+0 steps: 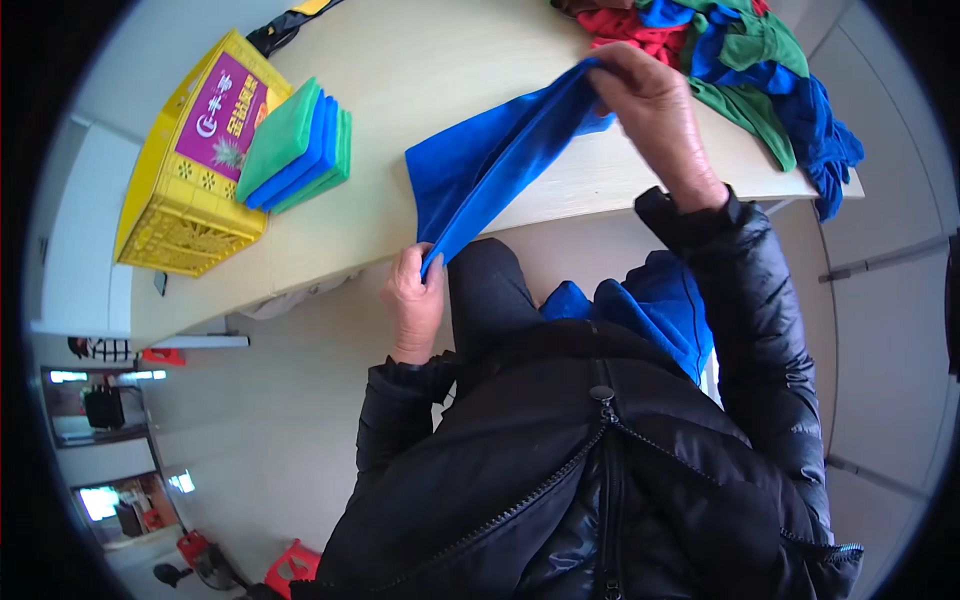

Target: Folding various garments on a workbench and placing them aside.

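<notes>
Between my two hands a blue cloth (490,150) is stretched in a folded strip, partly over the table's front edge. The thumb and fingers of my left hand (413,293) pinch its near corner. Farther off to the right, my right hand (648,105) grips the opposite end, raised above the tabletop. Left of the cloth, a small stack of folded green and blue cloths (300,148) leans against the yellow basket (195,225). More blue cloth (640,305) lies over my lap, partly hidden by my jacket.
A loose heap of red, blue and green cloths (745,60) covers the table's far right and hangs over its edge. The pale table (440,60) runs across in front of me. A black and yellow item (290,25) lies at the back left. Red stool (293,568) stands on the floor, lower left.
</notes>
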